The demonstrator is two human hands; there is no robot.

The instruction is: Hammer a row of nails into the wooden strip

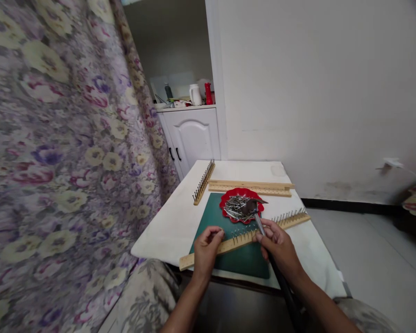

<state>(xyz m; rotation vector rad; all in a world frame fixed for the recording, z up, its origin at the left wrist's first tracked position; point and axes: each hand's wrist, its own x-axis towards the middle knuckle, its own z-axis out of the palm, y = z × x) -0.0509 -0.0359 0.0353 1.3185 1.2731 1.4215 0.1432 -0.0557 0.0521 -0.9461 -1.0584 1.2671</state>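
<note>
My right hand (279,245) is closed around the handle of a claw hammer (259,225). The hammer's dark head lies over a red scalloped dish (225,214) filled with loose nails (236,206). At the near side, a wooden strip (229,245) slants across the green mat (242,267), with a row of nails standing in its middle and right part. My left hand (208,247) is closed in a pinch above the strip's left part, apparently on a small nail, mostly hidden by the fingertips.
Another nail-studded strip (204,182) lies at the table's back left. Wooden strips with holes (249,188) lie behind the dish. White cloth covers the table (166,231). A floral curtain (72,162) hangs at the left; a white cabinet (194,134) stands behind.
</note>
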